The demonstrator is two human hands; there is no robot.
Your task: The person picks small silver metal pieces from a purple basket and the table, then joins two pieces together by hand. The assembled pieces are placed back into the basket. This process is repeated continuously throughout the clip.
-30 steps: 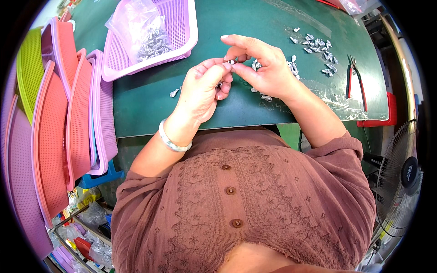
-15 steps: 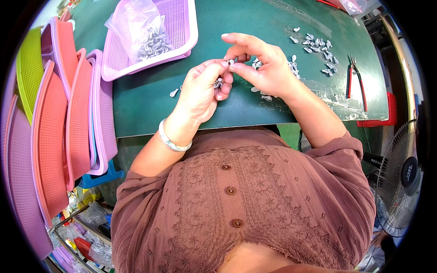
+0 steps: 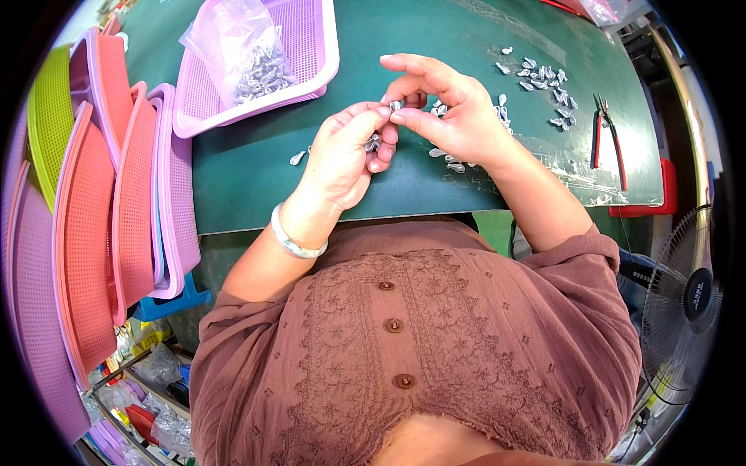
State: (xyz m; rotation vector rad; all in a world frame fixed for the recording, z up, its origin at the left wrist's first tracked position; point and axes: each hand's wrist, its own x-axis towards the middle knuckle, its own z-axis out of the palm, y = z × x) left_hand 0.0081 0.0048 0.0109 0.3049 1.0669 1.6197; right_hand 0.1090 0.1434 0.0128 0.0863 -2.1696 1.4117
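Note:
Over the green table my two hands meet, fingertips to fingertips. A small grey metal piece [image 3: 395, 106] is pinched between them. My left hand [image 3: 346, 147], with a pale bangle at its wrist, is curled and also keeps more grey metal pieces [image 3: 373, 143] in its fingers. My right hand [image 3: 458, 113] grips the small piece between thumb and a finger, its index finger raised. Loose pieces of the same grey kind [image 3: 454, 161] lie under and beside my right hand. One single piece [image 3: 297, 158] rests left of my left hand.
A lilac basket [image 3: 315, 85] at the back left holds a clear bag [image 3: 260, 66] of grey pieces. Stacked coloured baskets [image 3: 85, 256] stand at the left. Red-handled pliers [image 3: 608, 144] and another group of pieces [image 3: 556, 81] lie right. A fan [image 3: 684, 303] stands off the table's right.
The small piece at my fingertips has turned slightly and shows more of its face. My right hand has shifted very little; my left hand stays in place.

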